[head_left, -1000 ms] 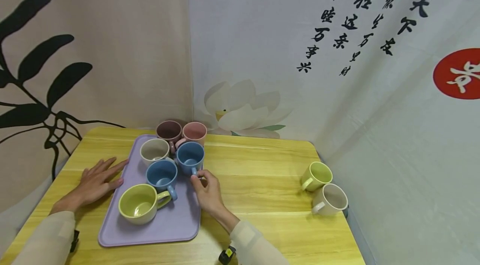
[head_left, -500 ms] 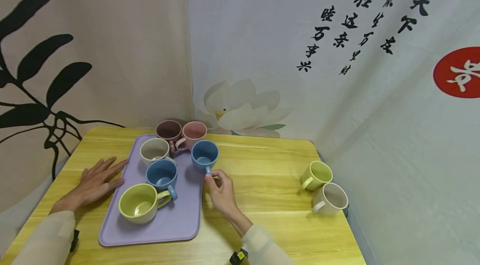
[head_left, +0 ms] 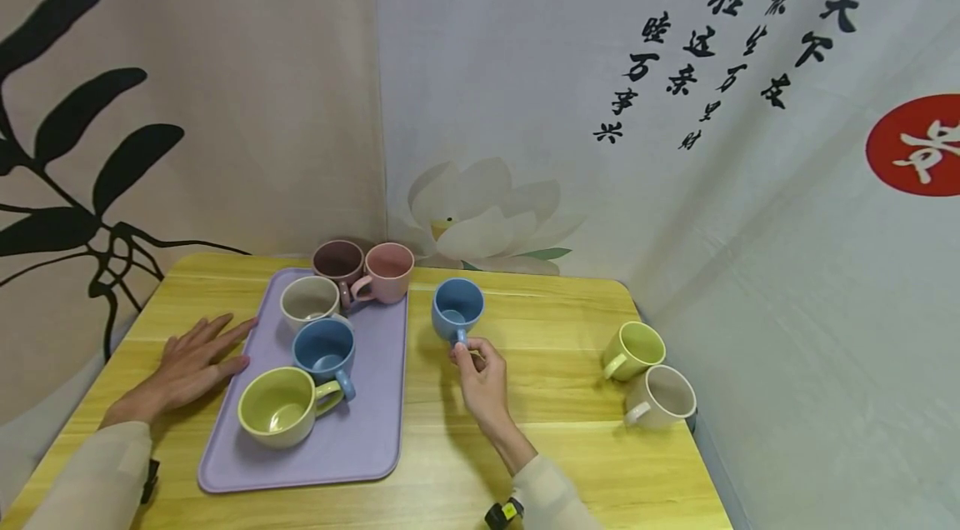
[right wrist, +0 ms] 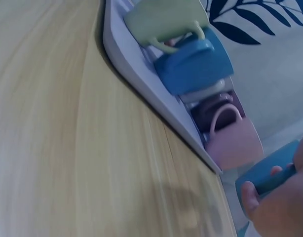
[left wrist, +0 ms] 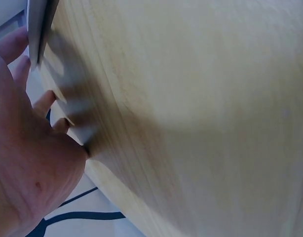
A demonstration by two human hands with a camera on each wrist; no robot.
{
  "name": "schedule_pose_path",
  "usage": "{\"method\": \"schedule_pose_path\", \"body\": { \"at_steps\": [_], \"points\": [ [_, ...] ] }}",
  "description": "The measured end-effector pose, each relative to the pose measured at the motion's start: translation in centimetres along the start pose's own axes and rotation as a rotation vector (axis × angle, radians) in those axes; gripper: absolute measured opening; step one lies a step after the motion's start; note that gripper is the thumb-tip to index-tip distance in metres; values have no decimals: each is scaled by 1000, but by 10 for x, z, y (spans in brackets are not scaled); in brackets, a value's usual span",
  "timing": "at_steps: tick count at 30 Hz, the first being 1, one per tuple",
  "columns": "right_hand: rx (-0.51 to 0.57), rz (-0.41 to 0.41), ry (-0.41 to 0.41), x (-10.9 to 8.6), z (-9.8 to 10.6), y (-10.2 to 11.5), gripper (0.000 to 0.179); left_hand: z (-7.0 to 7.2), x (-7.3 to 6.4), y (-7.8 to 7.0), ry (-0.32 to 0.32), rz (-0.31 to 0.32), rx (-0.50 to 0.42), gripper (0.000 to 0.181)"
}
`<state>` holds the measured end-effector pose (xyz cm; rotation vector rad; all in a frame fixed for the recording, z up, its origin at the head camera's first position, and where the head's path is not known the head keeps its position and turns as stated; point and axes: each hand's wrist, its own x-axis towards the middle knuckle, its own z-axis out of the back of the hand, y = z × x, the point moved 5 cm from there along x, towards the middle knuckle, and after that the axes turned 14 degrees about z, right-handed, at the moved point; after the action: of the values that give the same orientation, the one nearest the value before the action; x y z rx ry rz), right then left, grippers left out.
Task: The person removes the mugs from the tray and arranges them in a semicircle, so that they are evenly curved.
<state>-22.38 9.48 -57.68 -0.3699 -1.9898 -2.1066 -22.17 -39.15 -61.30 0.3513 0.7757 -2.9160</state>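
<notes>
My right hand [head_left: 480, 367] pinches the handle of a blue mug [head_left: 457, 310], held over the wooden table [head_left: 525, 397] to the right of the lilac tray [head_left: 367, 447]. In the right wrist view the blue mug [right wrist: 267, 173] shows at the lower right with my fingers [right wrist: 255, 200] round it. My left hand [head_left: 191, 363] lies flat on the table, its fingers straight, touching the tray's left edge. On the tray stand a green mug [head_left: 277, 405], another blue mug [head_left: 324, 349], a cream mug [head_left: 309, 301], a maroon mug [head_left: 337, 262] and a pink mug [head_left: 387, 270].
A green mug [head_left: 633, 351] and a cream mug [head_left: 662, 398] stand near the table's right edge. Printed cloth backdrops hang close behind the table and along its right side. In the left wrist view only my palm [left wrist: 23, 163], the tray's edge [left wrist: 38, 24] and bare table wood show.
My right hand has carried the blue mug rightward, off the tray and out over the bare table. The left hand has not moved.
</notes>
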Motion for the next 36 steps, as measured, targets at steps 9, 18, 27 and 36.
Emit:
{"method": "schedule_pose_path", "body": {
  "at_steps": [9,18,27,36],
  "points": [
    [-30,-32,-134,1,37,-9,25,-1,2,1,-30,-18,25,73],
    [-72,-40,-237,6,69,-20,23,-2,3,0,-49,-34,54,71],
    [-118,-48,-325,9,88,-24,28,-2,3,1,-57,-40,62,69],
    [-151,-35,-392,13,106,-29,28,-1,1,-1,-58,-44,59,70]
  ]
}}
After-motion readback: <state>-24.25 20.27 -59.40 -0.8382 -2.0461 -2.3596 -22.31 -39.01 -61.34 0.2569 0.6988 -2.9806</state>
